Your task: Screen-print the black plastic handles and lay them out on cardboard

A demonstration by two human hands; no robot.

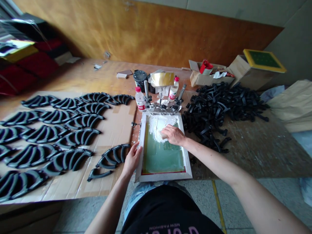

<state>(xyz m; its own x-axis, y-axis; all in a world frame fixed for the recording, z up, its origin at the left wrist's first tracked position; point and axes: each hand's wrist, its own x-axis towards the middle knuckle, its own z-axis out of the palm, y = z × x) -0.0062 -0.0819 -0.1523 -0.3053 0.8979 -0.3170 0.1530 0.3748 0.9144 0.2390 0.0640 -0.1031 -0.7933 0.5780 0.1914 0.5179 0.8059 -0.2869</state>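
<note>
1. Spreading across the table, the work looks well under way but unfinished, judging by how its parts lie on either side.
2. On the cardboard to the left, curved black pieces lie fanned in rows, probably the done share; a shorter group sits near the frame.
3. To the right, a tangled heap of similar black pieces is probably the share left.
4. Between them, directly before the person, lies the pale frame. White paste covers the far part of its green mesh; the near part is mostly bare.
5. The left hand rests at the frame's left rail; whether it clasps the rail, I cannot tell.
6. The right hand, over the paste, pinches a tan scraper between thumb and fingers.
7. Hidden or unclear: the leftmost rows are cut off, the heap cannot be counted, whatever lies beneath the frame is out of sight, any marks on the pieces are too small to read, and fingers cover much of the scraper.
</note>
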